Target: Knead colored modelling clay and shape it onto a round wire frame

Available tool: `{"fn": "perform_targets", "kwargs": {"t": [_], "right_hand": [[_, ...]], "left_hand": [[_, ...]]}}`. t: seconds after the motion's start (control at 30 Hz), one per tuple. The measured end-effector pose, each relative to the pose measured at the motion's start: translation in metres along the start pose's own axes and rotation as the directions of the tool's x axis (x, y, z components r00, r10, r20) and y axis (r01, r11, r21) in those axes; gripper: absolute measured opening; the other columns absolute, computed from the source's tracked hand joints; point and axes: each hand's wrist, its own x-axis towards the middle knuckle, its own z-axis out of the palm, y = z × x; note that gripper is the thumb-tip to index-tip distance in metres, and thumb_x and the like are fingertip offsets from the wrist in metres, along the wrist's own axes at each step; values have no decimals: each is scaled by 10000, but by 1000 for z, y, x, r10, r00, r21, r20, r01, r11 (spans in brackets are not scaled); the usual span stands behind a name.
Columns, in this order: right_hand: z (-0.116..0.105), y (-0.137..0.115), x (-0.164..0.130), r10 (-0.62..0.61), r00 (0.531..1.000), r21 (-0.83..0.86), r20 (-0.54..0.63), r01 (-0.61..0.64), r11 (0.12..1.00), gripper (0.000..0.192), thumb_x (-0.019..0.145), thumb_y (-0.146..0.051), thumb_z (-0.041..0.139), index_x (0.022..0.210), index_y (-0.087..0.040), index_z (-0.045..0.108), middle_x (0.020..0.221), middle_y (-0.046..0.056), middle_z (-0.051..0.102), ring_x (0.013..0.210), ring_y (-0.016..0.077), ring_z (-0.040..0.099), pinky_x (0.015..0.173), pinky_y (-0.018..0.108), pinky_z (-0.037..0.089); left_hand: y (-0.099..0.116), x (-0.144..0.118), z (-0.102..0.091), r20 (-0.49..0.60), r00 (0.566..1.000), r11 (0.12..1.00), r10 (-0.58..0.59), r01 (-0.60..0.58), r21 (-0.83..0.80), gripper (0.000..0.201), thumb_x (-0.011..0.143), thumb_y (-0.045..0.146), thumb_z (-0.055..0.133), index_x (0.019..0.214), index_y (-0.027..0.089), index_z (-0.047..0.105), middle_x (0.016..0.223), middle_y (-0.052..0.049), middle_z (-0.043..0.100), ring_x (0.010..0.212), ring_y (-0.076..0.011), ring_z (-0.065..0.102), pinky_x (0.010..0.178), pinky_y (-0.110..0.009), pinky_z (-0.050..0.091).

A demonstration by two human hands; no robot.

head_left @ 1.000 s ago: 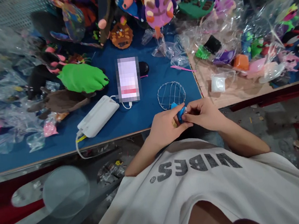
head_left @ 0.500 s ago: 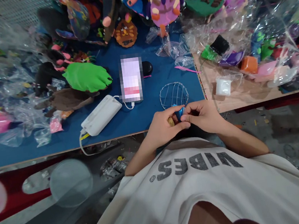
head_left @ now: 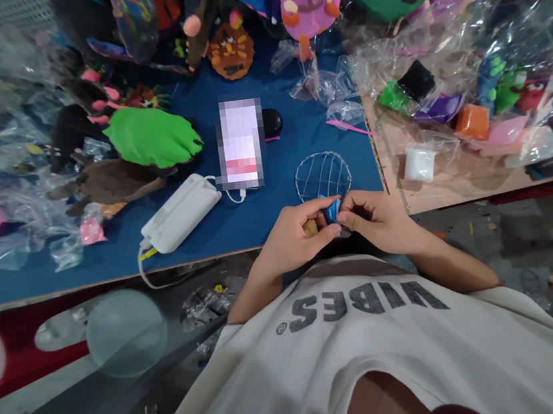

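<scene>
My left hand (head_left: 293, 240) and my right hand (head_left: 378, 221) meet at the near edge of the blue table (head_left: 38, 276), both pinching a small blue lump of clay (head_left: 331, 212) between the fingertips. A tan bit shows under my left fingers. Just beyond the hands, a round wire frame (head_left: 323, 176) lies on the table, touching or very close to the clay.
A phone (head_left: 240, 143) and a white power bank (head_left: 180, 212) joined by a cable lie left of the frame. Clay figures, a green clay hand (head_left: 151, 136) and plastic bags crowd the back and left. A wooden board (head_left: 455, 185) at the right holds clay blocks and a white tub (head_left: 418, 164).
The hands have kept working the blue clay in the same spot, with only small finger shifts. The view has tilted slightly.
</scene>
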Motion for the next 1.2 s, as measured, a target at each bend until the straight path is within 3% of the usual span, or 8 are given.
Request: {"fn": "perform_targets", "kwargs": {"t": [0.13,0.23,0.33,0.43,0.53,0.7,1.03,1.2], "right_hand": [[4,4,-2,-28,998,-28,-55,26,999,253,1029,-402,785,973,-231,608,782,-39,592,632,106,501,576,289,400],[6,6,-3,-106,989,-101,-102,96,990,361,1037,-387,762,1323,-267,578,1207,57,702,762,132,631,636,308,518],[4,8,-3,-196,981,-215,-15,188,958,639,1055,-365,725,1625,-322,439,1613,133,588,848,157,688,705,350,584],[-1,13,-1,-319,947,-230,47,321,919,489,1079,-350,692,1546,-301,552,1487,120,700,1063,242,739,922,430,624],[-7,20,0,-393,919,-204,-38,378,903,282,1075,-351,714,1344,-270,690,1287,108,758,1207,278,725,1043,466,611],[-17,21,-2,-337,940,-188,-57,322,928,284,1133,-326,599,1381,-258,720,1317,124,743,1197,257,740,999,438,624],[-1,15,3,-382,914,-113,-139,369,923,162,1021,-347,792,1144,-243,805,1108,85,790,927,212,719,759,370,567],[10,13,3,-397,905,-178,-153,370,912,170,1037,-356,770,1155,-241,812,1130,91,789,1010,233,733,819,389,575]], "left_hand": [[0,-1,-1,-23,999,999,28,-28,28,420,991,294,761,1401,207,774,746,40,659,600,-74,496,587,-234,388],[4,-5,1,-28,997,995,68,-66,77,386,990,247,722,1372,207,759,705,63,601,563,-67,459,581,-235,376],[10,-10,8,10,995,992,104,-104,69,405,976,184,688,1377,233,662,750,73,615,535,-58,438,571,-231,371],[17,-12,19,-59,988,990,141,-141,13,453,950,167,711,1355,262,530,802,80,631,545,-61,463,575,-220,392],[21,-8,29,-189,968,980,163,-138,141,347,922,175,748,1215,250,577,841,52,672,671,-96,607,674,-238,481],[31,-8,37,-303,924,906,234,-94,412,117,958,158,701,1025,209,783,944,-35,794,845,-159,723,808,-305,543],[47,-25,33,-373,920,925,118,35,379,94,931,200,753,948,199,846,852,-26,792,757,-157,696,739,-307,516],[40,-22,21,-341,940,946,-10,119,303,134,910,189,735,785,177,782,756,-2,744,710,-126,615,699,-285,452]]}}
